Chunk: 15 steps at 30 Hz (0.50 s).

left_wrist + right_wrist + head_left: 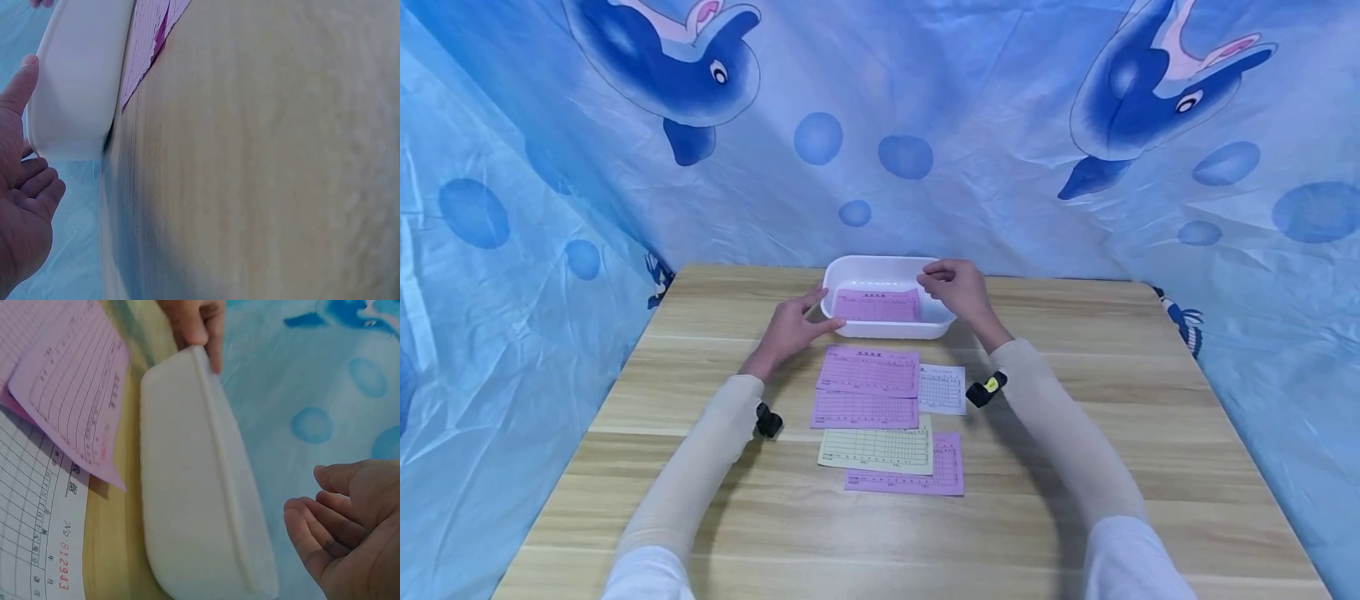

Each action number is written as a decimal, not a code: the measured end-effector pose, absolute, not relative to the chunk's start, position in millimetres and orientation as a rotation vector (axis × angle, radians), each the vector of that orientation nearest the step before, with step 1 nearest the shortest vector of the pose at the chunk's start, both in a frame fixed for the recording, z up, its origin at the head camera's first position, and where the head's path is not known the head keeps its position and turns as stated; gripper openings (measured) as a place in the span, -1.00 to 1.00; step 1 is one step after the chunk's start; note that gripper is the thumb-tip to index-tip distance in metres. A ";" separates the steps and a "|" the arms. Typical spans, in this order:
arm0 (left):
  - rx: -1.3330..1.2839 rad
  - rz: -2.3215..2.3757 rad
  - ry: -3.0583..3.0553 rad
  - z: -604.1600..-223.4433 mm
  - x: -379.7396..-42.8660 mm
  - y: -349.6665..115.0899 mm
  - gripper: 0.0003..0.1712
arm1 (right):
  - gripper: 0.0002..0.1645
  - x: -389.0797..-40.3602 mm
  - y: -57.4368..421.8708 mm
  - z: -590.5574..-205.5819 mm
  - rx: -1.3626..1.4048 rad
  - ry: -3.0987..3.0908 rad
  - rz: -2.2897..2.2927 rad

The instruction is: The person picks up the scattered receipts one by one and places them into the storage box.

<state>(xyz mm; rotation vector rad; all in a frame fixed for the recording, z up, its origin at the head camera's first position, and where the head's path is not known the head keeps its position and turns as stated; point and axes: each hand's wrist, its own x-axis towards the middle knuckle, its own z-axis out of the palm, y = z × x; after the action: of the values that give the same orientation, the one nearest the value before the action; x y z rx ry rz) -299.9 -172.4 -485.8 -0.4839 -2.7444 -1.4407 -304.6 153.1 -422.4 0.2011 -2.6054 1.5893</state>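
Note:
A white plastic tray (887,331) stands near the table's back edge, with a pink printed slip (877,306) lying inside. My left hand (792,327) holds the tray's left end. In the left wrist view its thumb (24,84) lies on the rim and the fingers (39,181) bend at the end wall. Over the tray's right end hovers my right hand (958,290), its fingers loosely bent and nothing visible between them. In the right wrist view, that hand (356,519) is apart from the tray (184,469).
In front of the tray, pink slips (868,371) overlap a white slip (943,390), a pale yellow slip (876,447) and another pink slip (947,479). They lie on a wood-grain table (760,517). A blue dolphin-print curtain (880,200) hangs around the table.

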 end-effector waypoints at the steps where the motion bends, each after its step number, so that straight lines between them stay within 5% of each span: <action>1: -0.486 -1.444 -2.739 -485.7 -299.8 -172.2 0.07 | -0.61 -300.7 154.8 -420.4 0.221 -2.593 1.594; 15: -0.500 -1.433 -2.721 -487.1 -300.1 -172.6 0.02 | -0.62 -236.3 163.4 -412.2 0.319 -2.593 1.567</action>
<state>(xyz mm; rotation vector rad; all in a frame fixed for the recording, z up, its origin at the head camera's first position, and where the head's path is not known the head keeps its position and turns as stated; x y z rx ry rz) -300.1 -172.6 -487.1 -0.5004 -2.7213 -1.4329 -236.3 163.4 -412.2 0.3191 -2.5926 1.5674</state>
